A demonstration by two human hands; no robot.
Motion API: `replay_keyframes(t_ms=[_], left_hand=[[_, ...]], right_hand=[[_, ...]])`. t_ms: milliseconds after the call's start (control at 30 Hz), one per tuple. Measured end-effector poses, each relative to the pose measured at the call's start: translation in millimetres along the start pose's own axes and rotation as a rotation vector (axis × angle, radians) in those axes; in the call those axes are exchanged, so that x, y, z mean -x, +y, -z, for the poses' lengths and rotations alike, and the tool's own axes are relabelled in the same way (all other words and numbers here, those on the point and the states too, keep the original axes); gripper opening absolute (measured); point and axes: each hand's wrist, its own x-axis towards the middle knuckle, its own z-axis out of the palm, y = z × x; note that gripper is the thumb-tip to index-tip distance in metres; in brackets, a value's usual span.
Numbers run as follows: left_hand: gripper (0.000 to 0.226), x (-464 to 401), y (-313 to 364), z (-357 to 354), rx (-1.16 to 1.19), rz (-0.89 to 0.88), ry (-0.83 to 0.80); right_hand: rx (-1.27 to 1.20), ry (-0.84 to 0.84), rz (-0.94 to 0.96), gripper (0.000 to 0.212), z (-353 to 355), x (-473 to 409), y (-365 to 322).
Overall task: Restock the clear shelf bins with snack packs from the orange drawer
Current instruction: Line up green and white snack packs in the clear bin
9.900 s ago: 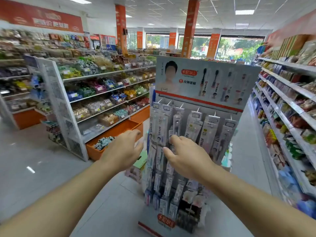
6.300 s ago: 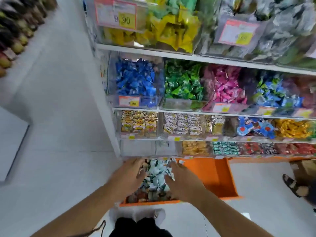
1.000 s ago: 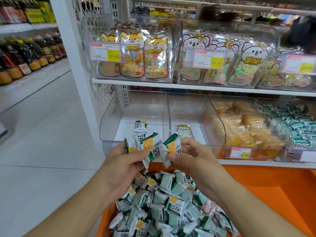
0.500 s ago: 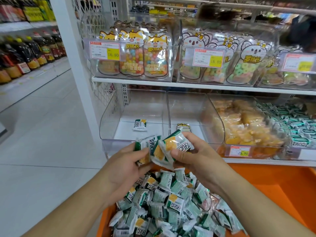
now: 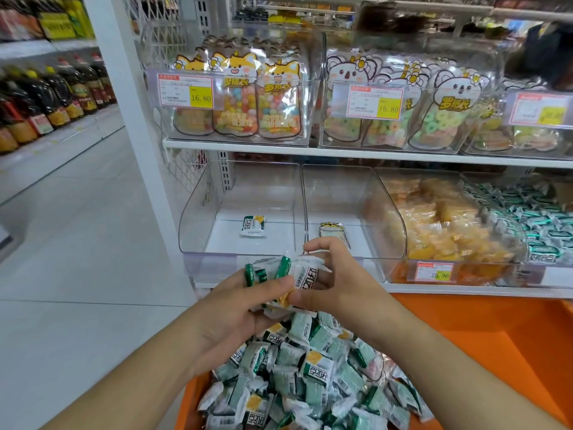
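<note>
Half a second ago the two hands held their packs slightly apart, printed faces showing; now they have closed together and the bundle sits lower and tighter, just in front of the lip of the clear bins. One second ago the packs were fanned out upright between the fingertips.

Both hands share one grip on a small bunch of snack packs. The left hand curls its fingers under and round the green-and-white wrappers, thumb lying across the top. The right hand pinches the same bunch from the other side, fingers bent over the white pack with black lettering. Neither grip is open; the hands touch each other round the packs.

Below them the orange drawer stands pulled out, with a heap of loose packs of the same green, white and yellow kind piled in its left part.

On the lower shelf, the left clear bin holds a single pack lying flat on its floor. The bin beside it holds one small cartoon-printed sachet, partly hidden behind the right hand. Next along, a bin of yellow-orange wrapped snacks is well filled and carries a price tag reading 29.90, and a bin of green-and-white wrapped pieces stands at the right edge.

On the shelf above, clear bins hold upright candy bags with animal-face tops, tagged 16.80.
</note>
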Motion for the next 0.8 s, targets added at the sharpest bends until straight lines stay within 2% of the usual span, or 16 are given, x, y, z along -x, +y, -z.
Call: replay_keyframes(t_ms=[67, 167, 267, 300, 367, 400, 433, 467, 500, 567, 667, 800], left_hand=[[0.057, -0.2, 0.0, 0.9, -0.019, -0.019, 0.001], [0.046, 1.2, 0.0, -3.2, -0.084, -0.054, 0.003], [0.061, -0.6, -1.5, -3.4, 0.001, -0.067, 0.045], [0.066, -1.6, -2.1, -3.1, 0.040, -0.073, 0.055], [0.063, -2.8, -3.1, -3.9, 0.081, -0.087, 0.076], [0.056, -3.3, -3.7, -4.7, 0.084, -0.091, 0.080], [0.048, -3.5, -4.0, -6.3, 0.072, -0.093, 0.087], [0.043, -3.3, -4.2, -8.1, 0.060, -0.096, 0.096], [0.042, -3.4, -4.4, -9.2, 0.054, -0.102, 0.106], [0.048, -3.7, -4.6, -10.7, 0.020, -0.109, 0.119], [0.060, -2.5, -4.4, -11.7, -0.118, -0.093, 0.144], [0.072, 1.2, 3.8, -7.9, -0.262, -0.048, 0.128]], right_hand=[[-0.063, 0.058, 0.019, 0.062, -1.4, -2.5, 3.1], [0.108, 0.082, 0.085, 0.049, -2.1, -4.7, 5.1], [0.212, 0.001, 0.118, 0.025, -3.8, -2.4, 2.7], [0.208, -0.054, 0.105, 0.025, -5.3, -1.5, 2.3], [0.239, -0.103, 0.039, 0.057, -9.1, -0.9, 2.2], [0.262, -0.114, 0.010, 0.076, -10.6, -1.3, 3.3], [0.266, -0.140, -0.024, 0.087, -10.6, -1.6, 5.0], [0.248, -0.171, -0.049, 0.084, -9.6, -1.9, 6.4], [0.224, -0.195, -0.064, 0.073, -8.9, -0.8, 4.8], [0.176, -0.234, -0.060, 0.048, -7.8, 2.6, -0.4], [0.145, -0.184, -0.035, 0.018, -1.3, 1.7, 0.4], [0.111, -0.143, 0.045, 0.023, 5.9, 0.2, -4.3]])
